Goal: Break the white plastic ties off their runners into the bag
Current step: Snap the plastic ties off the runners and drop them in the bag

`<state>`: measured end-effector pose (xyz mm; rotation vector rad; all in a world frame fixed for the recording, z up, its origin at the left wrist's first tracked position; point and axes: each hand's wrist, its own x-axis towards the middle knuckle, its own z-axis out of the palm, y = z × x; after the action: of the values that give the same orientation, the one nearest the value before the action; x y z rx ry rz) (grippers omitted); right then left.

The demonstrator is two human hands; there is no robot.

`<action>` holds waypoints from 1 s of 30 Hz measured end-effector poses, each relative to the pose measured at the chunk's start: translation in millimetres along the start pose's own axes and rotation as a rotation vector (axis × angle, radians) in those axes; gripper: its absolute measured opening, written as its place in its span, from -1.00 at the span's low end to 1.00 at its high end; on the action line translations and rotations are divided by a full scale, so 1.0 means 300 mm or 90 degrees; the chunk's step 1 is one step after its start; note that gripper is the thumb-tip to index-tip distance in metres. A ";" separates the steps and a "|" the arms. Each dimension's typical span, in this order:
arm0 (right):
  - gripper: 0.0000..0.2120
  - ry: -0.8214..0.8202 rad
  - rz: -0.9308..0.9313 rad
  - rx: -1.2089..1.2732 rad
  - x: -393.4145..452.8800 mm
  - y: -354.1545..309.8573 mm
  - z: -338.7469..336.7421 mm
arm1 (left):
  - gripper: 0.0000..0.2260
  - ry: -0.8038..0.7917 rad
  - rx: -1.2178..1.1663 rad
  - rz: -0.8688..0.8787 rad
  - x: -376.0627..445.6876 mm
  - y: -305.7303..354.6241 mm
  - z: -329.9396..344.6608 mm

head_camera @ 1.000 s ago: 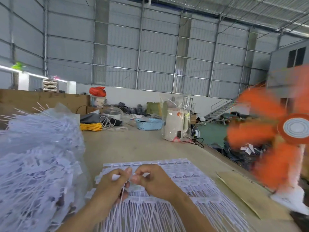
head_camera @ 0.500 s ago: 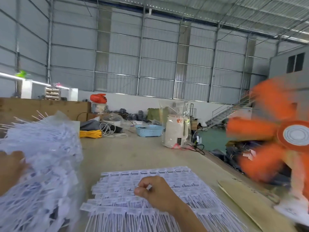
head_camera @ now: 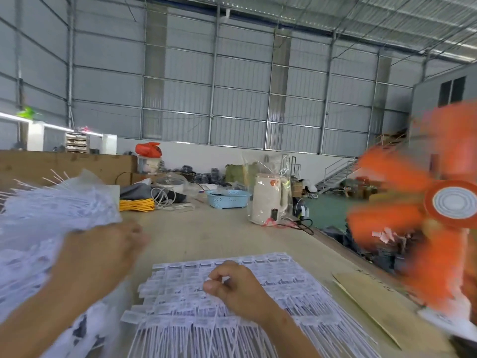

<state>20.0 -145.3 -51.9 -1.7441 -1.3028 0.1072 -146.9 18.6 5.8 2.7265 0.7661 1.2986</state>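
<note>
- The ties [head_camera: 232,301] lie in flat white sheets, stacked on the near middle of the bench [head_camera: 206,233], their tag ends toward the far side and their thin tails running off the near edge of the view.
- The right hand [head_camera: 237,288] rests on top of that stack, fingers curled, thumb and forefinger pinching a small white piece at the fingertips.
- The left hand [head_camera: 103,251] is blurred, in the air at the near left between the stack and the bag; its fingers look curled, but whether it holds anything I cannot tell.
- The bag [head_camera: 46,228] stands at the left, clear plastic, heaped with loose white ties whose tails poke out at the top left.
- An orange fan [head_camera: 426,215] spins at the right edge, its blades smeared, a white and grey hub in the middle.
- A strip of cardboard [head_camera: 382,306] lies on the bench at the near right, below the fan.
- Farther along the bench stand a white kettle [head_camera: 268,205] wrapped in clear plastic, a light blue basket [head_camera: 227,198] to its left, and a coil of yellow cord [head_camera: 136,204] further left.
- A grey corrugated wall [head_camera: 232,86] closes the far side of the hall.
</note>
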 end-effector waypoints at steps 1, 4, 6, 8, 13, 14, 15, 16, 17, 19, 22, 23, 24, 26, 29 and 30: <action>-0.98 0.003 -0.004 0.034 -0.004 -0.008 0.000 | -0.70 -0.064 -0.071 -0.034 -0.012 0.067 0.018; -0.70 -0.021 -0.022 0.103 -0.015 -0.019 -0.001 | -0.56 -0.332 -0.368 -0.206 -0.066 0.184 0.132; -0.54 -0.049 -0.018 0.110 -0.018 -0.015 -0.002 | -0.61 -0.377 -0.572 -0.323 -0.093 0.206 0.221; -0.47 -0.057 0.003 0.073 -0.012 -0.007 0.003 | -0.60 -0.302 -0.593 -0.281 -0.114 0.191 0.277; -0.90 -0.031 0.004 -0.013 -0.003 -0.009 -0.006 | -0.68 -0.145 -0.540 -0.158 -0.126 0.201 0.312; -0.84 -0.027 0.009 -0.011 -0.001 -0.007 -0.003 | -0.70 -0.124 -0.542 -0.153 -0.129 0.211 0.314; -0.80 -0.024 0.024 0.003 -0.002 -0.010 -0.003 | -0.72 -0.109 -0.558 -0.167 -0.130 0.219 0.316; -0.78 -0.025 0.035 0.015 -0.002 -0.009 -0.005 | -0.74 -0.099 -0.597 -0.191 -0.130 0.226 0.316; -0.76 -0.040 0.044 0.012 -0.004 -0.013 -0.011 | -0.75 -0.092 -0.628 -0.221 -0.129 0.230 0.318; -0.69 -0.077 0.038 -0.016 -0.009 -0.012 -0.018 | -0.74 -0.109 -0.654 -0.264 -0.128 0.237 0.319; -0.64 -0.057 -0.011 -0.056 -0.010 0.004 -0.021 | -0.69 -0.219 -0.739 -0.365 -0.137 0.238 0.324; -0.63 -0.048 -0.021 -0.061 -0.010 0.008 -0.021 | -0.69 -0.249 -0.765 -0.386 -0.137 0.236 0.322; -0.62 -0.044 -0.027 -0.063 -0.008 0.012 -0.019 | -0.70 -0.262 -0.775 -0.388 -0.135 0.233 0.320; -0.63 -0.051 -0.028 -0.064 -0.006 0.016 -0.017 | -0.74 -0.253 -0.770 -0.374 -0.129 0.227 0.317; -0.66 -0.068 -0.027 -0.075 -0.004 0.030 -0.010 | -0.75 -0.257 -0.757 -0.348 -0.131 0.232 0.314; -0.67 -0.069 -0.036 -0.079 -0.006 0.032 -0.005 | -0.74 -0.258 -0.747 -0.338 -0.133 0.235 0.314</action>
<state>26.8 -147.6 -58.6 -1.8250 -1.4634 0.0919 -69.2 -43.7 -68.4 1.5860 0.4066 0.6666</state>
